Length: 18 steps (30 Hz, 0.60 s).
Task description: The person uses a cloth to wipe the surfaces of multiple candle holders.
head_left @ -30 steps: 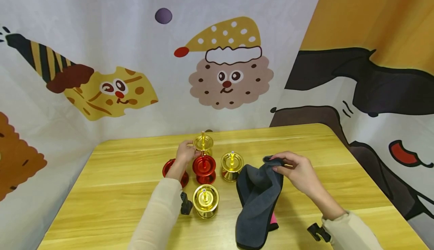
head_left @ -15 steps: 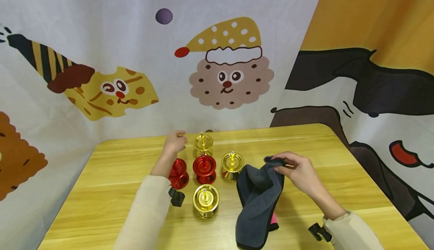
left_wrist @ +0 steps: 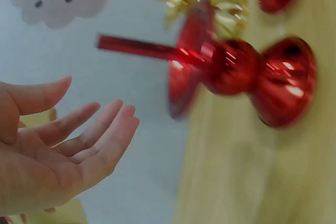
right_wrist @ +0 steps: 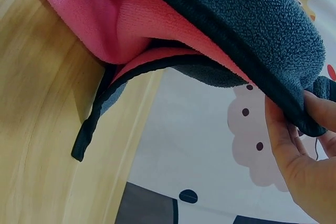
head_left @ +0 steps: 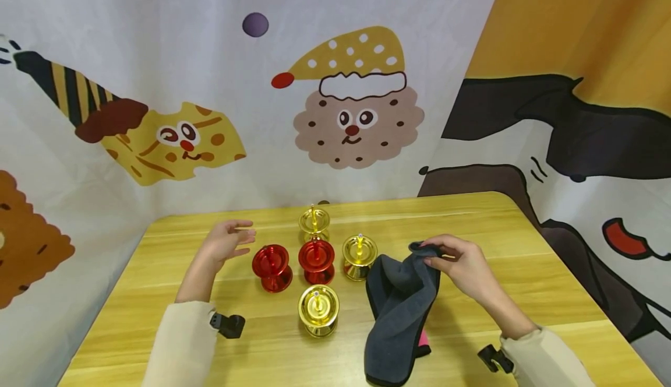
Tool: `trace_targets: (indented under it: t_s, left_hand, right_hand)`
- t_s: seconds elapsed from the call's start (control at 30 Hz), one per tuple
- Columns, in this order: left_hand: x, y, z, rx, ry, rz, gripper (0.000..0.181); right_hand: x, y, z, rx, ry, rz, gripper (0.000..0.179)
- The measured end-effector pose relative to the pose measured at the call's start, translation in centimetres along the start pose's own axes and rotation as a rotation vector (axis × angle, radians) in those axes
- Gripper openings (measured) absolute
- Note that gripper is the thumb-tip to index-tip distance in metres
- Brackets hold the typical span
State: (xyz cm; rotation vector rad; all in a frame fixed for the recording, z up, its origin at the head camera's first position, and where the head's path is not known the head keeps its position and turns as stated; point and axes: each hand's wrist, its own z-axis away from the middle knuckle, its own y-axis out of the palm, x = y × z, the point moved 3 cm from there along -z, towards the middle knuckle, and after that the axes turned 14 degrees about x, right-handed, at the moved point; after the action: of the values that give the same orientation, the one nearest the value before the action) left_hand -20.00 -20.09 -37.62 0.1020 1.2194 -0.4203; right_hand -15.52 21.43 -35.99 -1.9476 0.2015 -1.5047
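My left hand (head_left: 222, 242) hovers empty with relaxed, spread fingers, left of a shiny red candle holder (head_left: 271, 263). In the left wrist view that red holder (left_wrist: 231, 66) shows its spike, dish and flared base, apart from my fingertips. A second red holder (head_left: 317, 257) stands beside it. Gold holders surround it: one at the back (head_left: 314, 222), one to the right (head_left: 359, 252) and one in front (head_left: 318, 306). My right hand (head_left: 461, 261) pinches the top edge of a dark grey cloth (head_left: 401, 317) between thumb and fingers. Its pink underside (right_wrist: 126, 19) shows in the right wrist view.
Everything stands on a light wooden table (head_left: 173, 270). Behind it hangs a white curtain (head_left: 209, 55) with cartoon prints. The cloth's lower end drapes on the table, close to the right gold holder. Black wrist mounts sit on both sleeves.
My left hand has come away from the back gold holder and moved left, toward me, past the left red holder, its fingers opening. The right hand and cloth have stayed put.
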Motion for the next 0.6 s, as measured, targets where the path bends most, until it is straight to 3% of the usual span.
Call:
trace_targets:
  t_s: [0.17,0.3,0.47,0.6]
  left_hand:
    - [3.2,-0.1,0.2,0.021,-0.047,0.024,0.043]
    - [5.1,0.3,0.2,0.072,-0.051,0.111,0.042]
    - [6.0,0.7,0.0,0.144,-0.004,0.218,0.036]
    - [6.3,0.8,0.0,0.154,0.024,0.255,0.028]
  right_hand:
    - [0.0,0.0,0.0,0.005,-0.001,-0.006,0.025]
    - [-0.1,0.0,0.0,0.007,0.005,-0.004,0.025]
    - [-0.2,-0.1,0.1,0.008,0.008,-0.004,0.025]
    - [-0.2,-0.1,0.1,0.009,0.013,-0.007,0.025]
